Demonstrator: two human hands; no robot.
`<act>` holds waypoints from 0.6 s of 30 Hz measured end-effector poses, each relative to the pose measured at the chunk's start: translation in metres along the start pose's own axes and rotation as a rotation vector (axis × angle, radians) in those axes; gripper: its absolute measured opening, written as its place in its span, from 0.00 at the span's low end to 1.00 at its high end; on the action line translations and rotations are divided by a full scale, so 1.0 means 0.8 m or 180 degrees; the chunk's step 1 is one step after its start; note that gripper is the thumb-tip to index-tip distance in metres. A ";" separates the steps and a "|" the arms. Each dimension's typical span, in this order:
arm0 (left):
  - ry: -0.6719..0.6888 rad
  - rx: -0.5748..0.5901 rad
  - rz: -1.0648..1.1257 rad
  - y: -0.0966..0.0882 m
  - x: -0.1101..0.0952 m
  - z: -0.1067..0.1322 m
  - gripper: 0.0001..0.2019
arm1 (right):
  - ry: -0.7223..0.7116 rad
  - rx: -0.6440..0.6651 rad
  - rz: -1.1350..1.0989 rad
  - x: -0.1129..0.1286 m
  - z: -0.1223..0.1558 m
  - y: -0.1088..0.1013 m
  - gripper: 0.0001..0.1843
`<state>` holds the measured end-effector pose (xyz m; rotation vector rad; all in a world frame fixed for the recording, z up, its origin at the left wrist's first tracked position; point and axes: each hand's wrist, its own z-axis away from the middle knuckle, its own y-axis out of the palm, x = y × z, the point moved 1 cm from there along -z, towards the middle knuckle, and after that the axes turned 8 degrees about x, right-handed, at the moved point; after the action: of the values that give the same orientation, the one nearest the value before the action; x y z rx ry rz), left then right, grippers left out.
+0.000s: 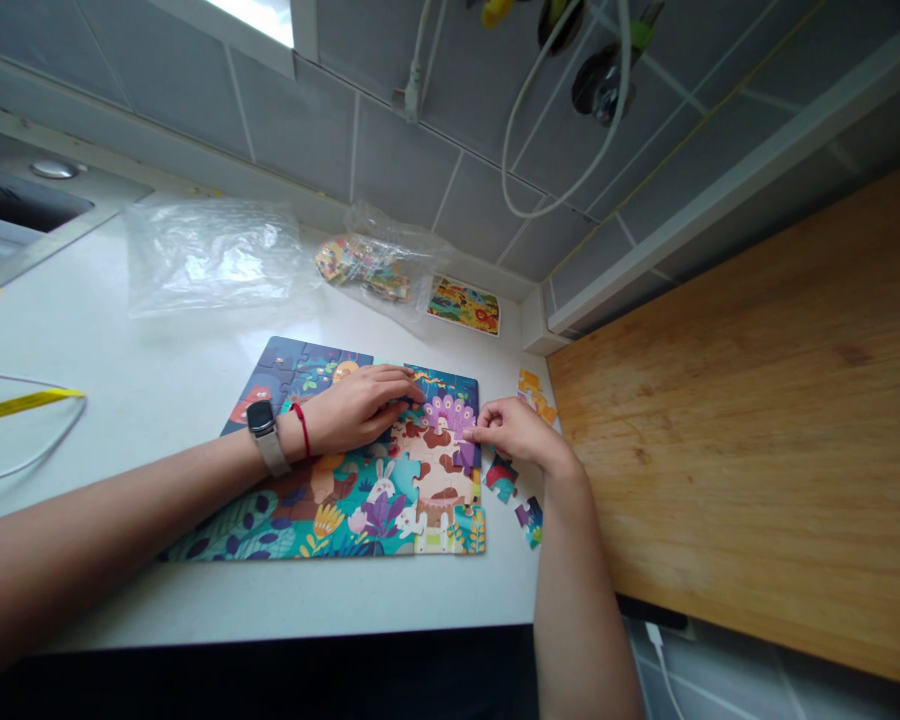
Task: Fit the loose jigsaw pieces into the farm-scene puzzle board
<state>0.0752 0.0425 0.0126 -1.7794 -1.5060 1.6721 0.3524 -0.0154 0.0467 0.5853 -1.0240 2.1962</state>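
A colourful jigsaw puzzle (330,500) with animals lies on the white counter (120,330). My left hand (360,405) rests flat on its upper middle, fingers stretched out, wrist wearing a watch and a red band. My right hand (514,430) is at the puzzle's right edge, fingers curled and pinched on a puzzle piece (466,440) there. Loose pieces lie just right of the puzzle: an orange one (534,392), a red-teal one (501,478) and a purple-teal one (530,520).
A wooden board (757,420) fills the right side. At the back lie an empty clear bag (210,255), a bag of pieces (367,265) and a picture card (463,305). A sink (15,215) is far left; a white cable (22,455) with a yellow tag is at left.
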 end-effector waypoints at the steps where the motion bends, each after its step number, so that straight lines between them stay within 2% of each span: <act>1: 0.0003 0.0004 -0.0006 0.000 0.000 0.000 0.13 | 0.0072 -0.0005 0.0048 0.001 0.001 0.002 0.22; 6: 0.0018 0.0021 -0.0023 -0.001 -0.001 0.000 0.13 | 0.0265 -0.0114 0.0324 0.001 0.003 0.006 0.19; 9: 0.0006 0.0034 -0.0008 -0.002 -0.001 -0.001 0.13 | 0.0259 -0.0343 0.0497 -0.003 0.001 0.000 0.23; 11: 0.0001 0.0043 0.0004 -0.002 -0.001 -0.001 0.13 | 0.0044 -0.0596 0.0415 -0.006 -0.001 -0.009 0.28; 14: 0.0012 0.0039 0.0010 -0.001 0.000 0.000 0.13 | -0.0358 -0.1247 0.0002 -0.011 -0.004 -0.021 0.33; 16: 0.0024 0.0019 0.0028 0.000 0.001 0.000 0.13 | -0.0431 -0.1620 -0.0142 -0.015 -0.007 -0.025 0.35; 18: 0.0027 -0.0011 0.0068 0.001 0.002 0.000 0.13 | -0.0398 -0.1702 -0.0072 -0.018 -0.012 -0.023 0.34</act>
<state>0.0749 0.0433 0.0111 -1.8082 -1.4925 1.6708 0.3744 -0.0039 0.0415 0.4814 -1.5855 1.7702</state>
